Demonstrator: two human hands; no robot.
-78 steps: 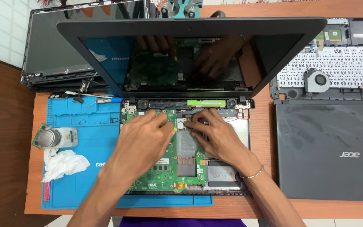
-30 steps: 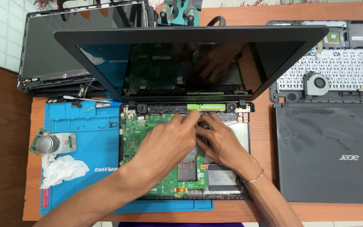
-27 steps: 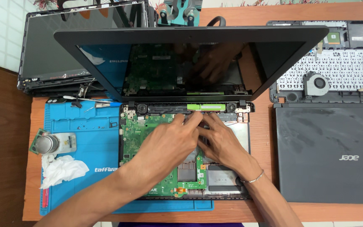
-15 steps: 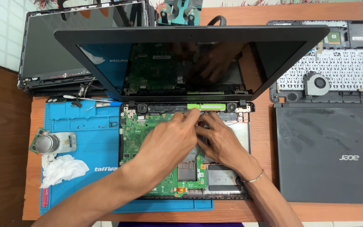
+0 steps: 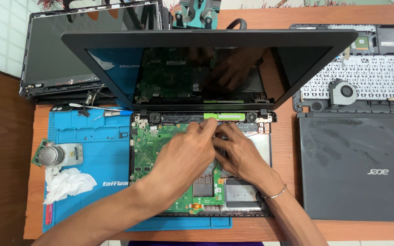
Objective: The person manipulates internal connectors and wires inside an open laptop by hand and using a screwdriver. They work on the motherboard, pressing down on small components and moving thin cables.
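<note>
Overhead view of an opened laptop base (image 5: pixel 261 150) lying on a blue repair mat (image 5: pixel 96 150), its black screen (image 5: pixel 206 64) raised at the far edge and mirroring the board and hands. Inside the base's shallow tray sit a green motherboard (image 5: pixel 151 146), filling the left part, a square grey chip area near the front edge, and a silvery drive bay at the front right corner. The left hand (image 5: pixel 185 152) and right hand (image 5: pixel 238 152) meet over the motherboard just in front of the hinge bar (image 5: pixel 224 117), fingertips pressed together at one spot; both hands are curled in a pinch, but what they pinch, if anything, is hidden beneath the fingers, so the grip cannot be told. A thin bracelet (image 5: pixel 274 194) circles the right wrist. Left of the laptop base, on the mat, lie a round metal tin (image 5: pixel 51 155) on a small green board and, just in front of it, a crumpled white tissue (image 5: pixel 67 184); loose small tools lie along the mat's far edge. Right of the base, close beside it, rests a closed dark laptop lid (image 5: pixel 356 168), and beyond that an upturned keyboard panel (image 5: pixel 356 77) with a loose cooling fan (image 5: pixel 343 92) on it. Bare mat remains between the tin and the base; the wooden table (image 5: pixel 288 230) shows along the front.
</note>
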